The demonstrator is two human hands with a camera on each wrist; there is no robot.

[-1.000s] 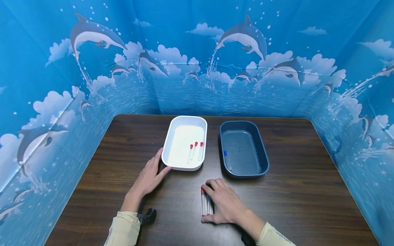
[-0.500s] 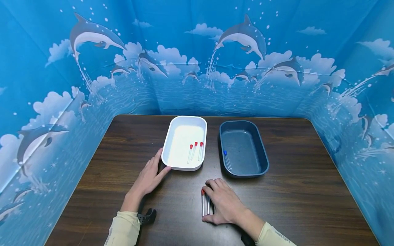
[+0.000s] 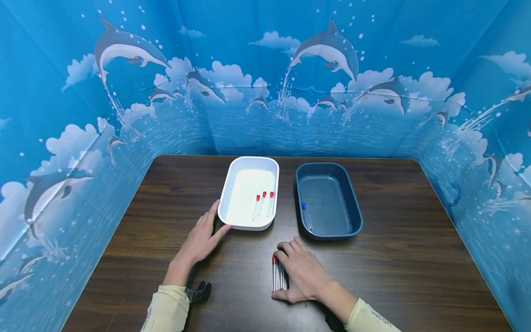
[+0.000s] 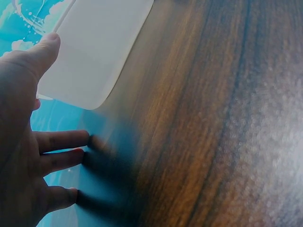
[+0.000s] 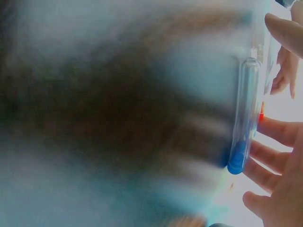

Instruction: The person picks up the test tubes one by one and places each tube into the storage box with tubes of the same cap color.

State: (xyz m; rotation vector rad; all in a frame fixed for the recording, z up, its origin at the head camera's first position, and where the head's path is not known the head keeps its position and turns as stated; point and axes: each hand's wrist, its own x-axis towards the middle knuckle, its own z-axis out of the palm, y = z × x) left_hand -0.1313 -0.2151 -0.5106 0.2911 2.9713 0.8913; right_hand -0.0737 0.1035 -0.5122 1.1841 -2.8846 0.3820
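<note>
My right hand arches over a row of clear test tubes lying on the table. Its fingers bend at the capped ends and the thumb is at the rounded ends. One cap is red; in the right wrist view a blue-capped test tube lies alongside the fingers. The hand partly hides the row. My left hand touches the near-left corner of a white tray, fingers extended and thumb on the rim. Inside that tray lie three red-capped test tubes.
Right of the white tray stands a dark blue tray, with blue-capped glass along its left wall; whether one tube or two, I cannot tell. A dolphin-print curtain surrounds the brown wooden table.
Almost nothing differs. My right hand has shifted very slightly to the right over the test tubes; the left hand and both trays stay in place.
</note>
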